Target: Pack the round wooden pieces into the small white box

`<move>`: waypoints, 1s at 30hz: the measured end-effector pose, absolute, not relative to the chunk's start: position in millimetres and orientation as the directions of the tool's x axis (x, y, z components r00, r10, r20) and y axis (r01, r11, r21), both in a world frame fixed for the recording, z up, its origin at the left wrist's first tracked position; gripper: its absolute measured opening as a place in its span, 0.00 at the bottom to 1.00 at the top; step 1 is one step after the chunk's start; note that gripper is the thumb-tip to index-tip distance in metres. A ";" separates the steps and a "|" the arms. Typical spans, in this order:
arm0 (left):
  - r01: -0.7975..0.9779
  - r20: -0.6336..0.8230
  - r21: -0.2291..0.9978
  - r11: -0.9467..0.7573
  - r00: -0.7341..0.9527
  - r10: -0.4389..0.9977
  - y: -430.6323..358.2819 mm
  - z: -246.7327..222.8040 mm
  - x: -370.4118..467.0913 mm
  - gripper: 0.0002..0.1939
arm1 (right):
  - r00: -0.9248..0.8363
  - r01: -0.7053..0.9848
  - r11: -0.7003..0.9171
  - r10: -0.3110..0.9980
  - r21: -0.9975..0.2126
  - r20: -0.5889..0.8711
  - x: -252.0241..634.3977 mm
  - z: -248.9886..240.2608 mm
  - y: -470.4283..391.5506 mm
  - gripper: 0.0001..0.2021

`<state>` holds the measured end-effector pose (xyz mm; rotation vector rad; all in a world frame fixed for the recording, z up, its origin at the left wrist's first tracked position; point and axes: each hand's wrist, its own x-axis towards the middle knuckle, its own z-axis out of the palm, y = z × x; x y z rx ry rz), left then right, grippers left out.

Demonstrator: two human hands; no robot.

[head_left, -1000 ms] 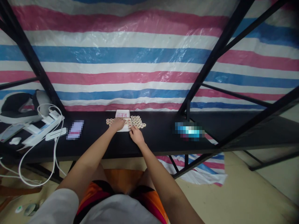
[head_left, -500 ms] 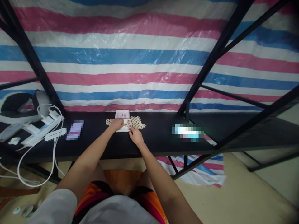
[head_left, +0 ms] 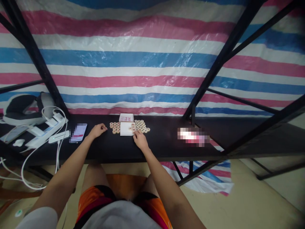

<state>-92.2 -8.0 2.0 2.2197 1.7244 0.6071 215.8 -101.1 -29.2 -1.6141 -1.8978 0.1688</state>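
Left of the piece groups, my left hand (head_left: 98,130) is just above the black tabletop, fingers bent and tips pinched together. Whatever is between those tips is too small to make out. My right hand (head_left: 140,139) grips the near right corner of a shallow white box (head_left: 125,129). A few round xiangqi pieces (head_left: 132,128) sit in the right part of this box, partly behind the fingers. A block of light wooden xiangqi pieces (head_left: 116,128) lies along its left side, and a looser cluster of pieces (head_left: 142,124) lies to its right. Directly behind stands a white lid with red print (head_left: 126,118).
A phone (head_left: 78,133) lies left of my left hand. Farther left are a white power strip (head_left: 47,131), cables and a grey neck pillow (head_left: 26,108). A blurred bright device (head_left: 193,136) lies at right. Black metal posts and a striped tarp (head_left: 133,60) bound the desk.
My left hand has moved from over the white box out to the left, past the left block of pieces. Fewer pieces show in the box's uncovered part. My right hand stays at its corner.
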 end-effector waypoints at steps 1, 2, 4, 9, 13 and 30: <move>0.852 0.177 0.441 -0.281 0.224 0.958 -11.2 0.5 -89.8 0.16 | -0.047 0.843 0.238 0.926 -0.483 0.374 215.8 -29.5 -100.9 0.12; 0.852 0.197 0.427 -0.302 0.238 0.951 -14.0 -0.8 -85.9 0.16 | -0.046 0.841 0.237 0.927 -0.486 0.372 215.9 -29.8 -100.6 0.12; 0.858 0.239 0.394 -0.330 0.251 0.938 -18.4 -2.9 -76.3 0.17 | -0.047 0.839 0.239 0.927 -0.489 0.373 216.2 -30.5 -100.1 0.12; 0.858 0.294 0.370 -0.357 0.256 0.921 -24.3 -8.0 -63.6 0.18 | -0.050 0.835 0.248 0.923 -0.492 0.382 217.1 -31.6 -99.7 0.13; 0.849 0.313 0.383 -0.365 0.252 0.916 -28.8 -9.2 -63.4 0.17 | -0.053 0.828 0.257 0.920 -0.498 0.387 216.6 -30.0 -100.7 0.12; 0.842 0.460 0.300 -0.449 0.284 0.841 -52.0 -1.2 -41.4 0.16 | -0.080 0.848 0.264 0.921 -0.460 0.381 214.7 -26.7 -104.0 0.14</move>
